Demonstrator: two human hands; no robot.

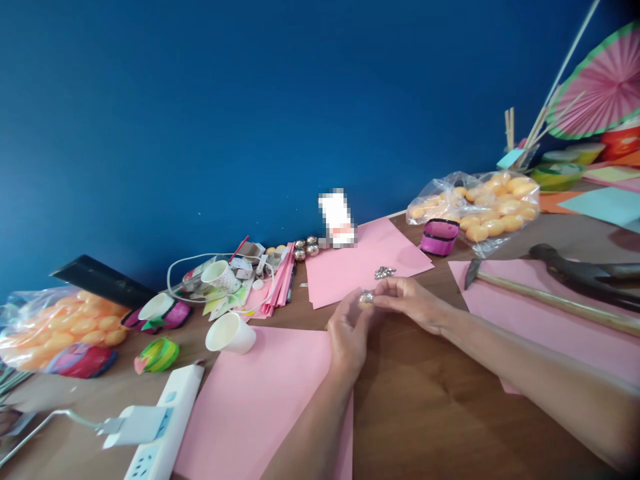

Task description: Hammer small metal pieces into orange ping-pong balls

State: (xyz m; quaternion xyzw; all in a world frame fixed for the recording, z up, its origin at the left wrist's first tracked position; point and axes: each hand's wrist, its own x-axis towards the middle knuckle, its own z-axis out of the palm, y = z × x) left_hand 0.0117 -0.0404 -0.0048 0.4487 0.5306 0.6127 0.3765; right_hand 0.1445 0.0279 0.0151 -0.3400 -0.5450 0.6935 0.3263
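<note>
Between my two hands, just over the brown table, is a small shiny metallic ball with a yellowish underside. My left hand is curled around its left side, thumb and fingers gripping it. From the right, my right hand pinches at the same ball with thumb and forefinger. A little beyond the hands, a small heap of silvery pieces lies on a pink sheet. Several similar shiny balls stand in a cluster by the wall.
A hammer and a dark-headed tool lie at right on pink paper. Bags of orange balls sit at both sides. A paper cup and power strip are at left. A blurred white rectangle stands behind.
</note>
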